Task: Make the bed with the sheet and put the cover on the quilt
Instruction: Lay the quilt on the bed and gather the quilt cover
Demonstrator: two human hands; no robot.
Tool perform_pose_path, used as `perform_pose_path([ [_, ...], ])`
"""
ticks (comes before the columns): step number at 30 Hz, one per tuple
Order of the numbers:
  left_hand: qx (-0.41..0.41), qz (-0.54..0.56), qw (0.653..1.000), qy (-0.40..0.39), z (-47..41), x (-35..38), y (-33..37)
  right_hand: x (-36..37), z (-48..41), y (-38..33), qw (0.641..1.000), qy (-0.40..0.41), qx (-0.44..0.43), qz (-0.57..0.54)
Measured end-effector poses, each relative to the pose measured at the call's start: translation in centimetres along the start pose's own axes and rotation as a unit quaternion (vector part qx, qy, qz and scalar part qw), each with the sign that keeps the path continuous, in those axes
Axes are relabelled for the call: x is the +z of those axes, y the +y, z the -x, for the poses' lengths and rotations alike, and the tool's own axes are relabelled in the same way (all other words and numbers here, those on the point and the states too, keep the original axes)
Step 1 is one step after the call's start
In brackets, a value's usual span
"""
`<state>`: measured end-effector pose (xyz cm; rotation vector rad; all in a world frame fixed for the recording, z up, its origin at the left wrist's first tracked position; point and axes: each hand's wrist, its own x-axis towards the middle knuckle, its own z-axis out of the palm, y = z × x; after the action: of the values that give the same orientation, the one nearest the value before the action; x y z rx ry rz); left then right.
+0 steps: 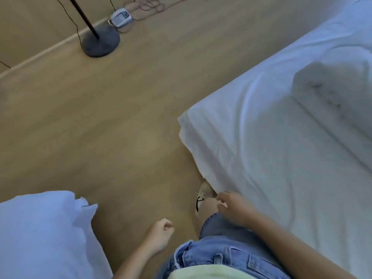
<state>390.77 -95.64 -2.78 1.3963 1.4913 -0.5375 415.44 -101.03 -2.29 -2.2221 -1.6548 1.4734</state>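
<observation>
1. The white sheet lies over the bed, and its loose flap hangs off the bed corner toward the floor. It is not yet tucked.
2. The flap's lower hem runs slantwise down from the bed corner to my right hand, so the cloth lies just ahead of and above that hand. The fingertips sit at the hem with the fingers loosely bent. Blur hides whether they pinch it, so I cannot tell.
3. My left hand is well apart from the bed corner, out over the floor, closed into a fist and holding nothing. I judge the right hand to be the one for the tuck.
4. The sheet looks thin, matte and limp, with soft creases fanning from the bed corner. It should fold easily and may slip.
5. Further onto the bed from the corner rests a thick, folded, pale bundle, perhaps the quilt.
6. Beside the hem is my shoe.
7. Across the floor from the bed corner lies a puffy white pillow-like bundle. Far beyond stand a round dark lamp base and a telephone.
</observation>
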Motion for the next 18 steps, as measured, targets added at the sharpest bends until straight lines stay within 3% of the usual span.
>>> perform_pose_path([
  [5, 0.034, -0.032, 0.999, 0.008, -6.2, -12.6, 7.4, -8.1, -9.9, -6.8, 0.996, -0.066, -0.032, 0.042],
  [10, 0.018, 0.093, 0.995, 0.019, -12.8, -22.4, 13.4, -15.1, -19.0, -10.6, 0.996, -0.074, 0.019, 0.038],
  [14, 0.049, 0.045, 0.998, -0.006, -20.4, -31.8, 16.6, -20.9, -27.6, -12.8, 0.995, -0.015, 0.082, -0.055],
  [18, 0.074, -0.107, 0.991, -0.025, -27.3, -43.2, 24.7, -27.0, -31.7, -14.6, 0.966, 0.071, 0.166, -0.185],
])
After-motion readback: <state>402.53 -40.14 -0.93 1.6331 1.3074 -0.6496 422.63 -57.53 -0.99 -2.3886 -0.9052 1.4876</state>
